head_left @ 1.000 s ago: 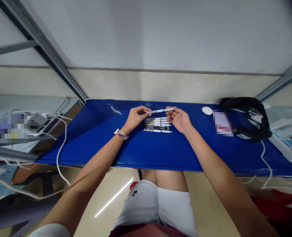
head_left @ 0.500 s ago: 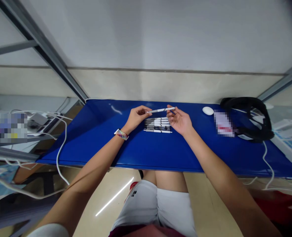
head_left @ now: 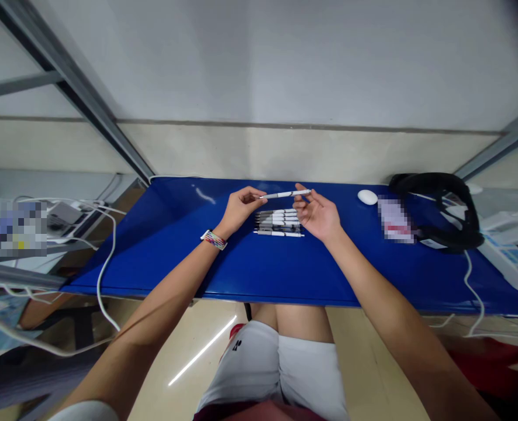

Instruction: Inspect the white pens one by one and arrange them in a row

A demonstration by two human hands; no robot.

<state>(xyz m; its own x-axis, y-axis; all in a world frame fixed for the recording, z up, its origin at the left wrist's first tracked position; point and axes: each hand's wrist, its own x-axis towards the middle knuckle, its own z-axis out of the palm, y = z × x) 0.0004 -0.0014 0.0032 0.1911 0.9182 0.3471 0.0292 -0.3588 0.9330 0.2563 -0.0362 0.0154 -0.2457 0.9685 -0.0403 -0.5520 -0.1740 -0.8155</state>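
A white pen (head_left: 285, 194) with a grey grip is held level above the blue table (head_left: 241, 269). My left hand (head_left: 243, 206) pinches its tip end between thumb and fingers. At the other end, my right hand (head_left: 317, 213) has its thumb and fingertips on the pen, the palm partly turned up. Just below the held pen, several similar pens (head_left: 279, 221) lie side by side in a stack of rows, their right ends partly hidden by my right hand. One pen (head_left: 279, 234) lies nearest me, slightly apart from the others.
To the right are a white mouse (head_left: 367, 197), a blurred pink packet (head_left: 394, 219) and a black headset-like strap (head_left: 472, 210) with a white cable (head_left: 473, 292). Another white cable (head_left: 105, 275) hangs over the left side. Grey metal posts (head_left: 96, 117) frame the table.
The fingers of my right hand have shifted slightly on the pen. The view has moved a little; both hands still hold the pen in nearly the same place.
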